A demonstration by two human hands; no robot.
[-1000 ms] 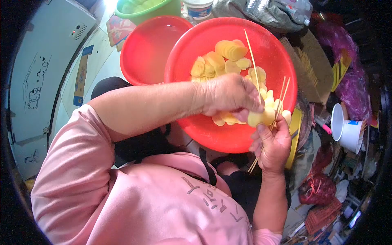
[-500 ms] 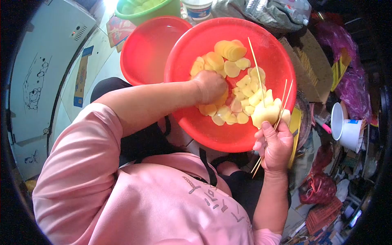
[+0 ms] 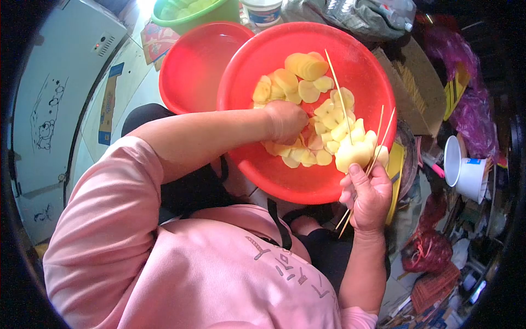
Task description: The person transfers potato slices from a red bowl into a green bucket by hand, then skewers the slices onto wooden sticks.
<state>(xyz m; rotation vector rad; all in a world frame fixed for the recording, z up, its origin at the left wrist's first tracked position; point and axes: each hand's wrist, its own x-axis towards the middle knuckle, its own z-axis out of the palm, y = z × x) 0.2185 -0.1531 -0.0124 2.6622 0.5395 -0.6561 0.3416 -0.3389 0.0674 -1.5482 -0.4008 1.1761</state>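
Inside the large red basin (image 3: 274,183), my left hand (image 3: 287,122) is closed, with its knuckles up and its fingertips down among yellow potato-like slices (image 3: 309,92). What it grips is hidden. My right hand (image 3: 368,192) is closed at the basin's lower right edge, pinching thin wooden skewers (image 3: 336,82) between thumb and fingers. Several pale slices (image 3: 353,156) are bunched at its fingertips, around the skewers. One long skewer points up over the basin, and others lean to the upper right, their lower ends showing below the hand.
Behind the basin are a smaller red basin (image 3: 203,66) holding liquid, a green tub (image 3: 192,19) and a white bucket (image 3: 263,13). Cardboard (image 3: 411,93), white containers (image 3: 470,178) and a red mesh bag (image 3: 427,252) lie to the right. A white appliance (image 3: 60,98) stands left.
My left hand has shifted slightly right and down among the slices, its fingers sunk lower. My right hand holds the skewers and slices nearly as before. The basins sit slightly further left in view.
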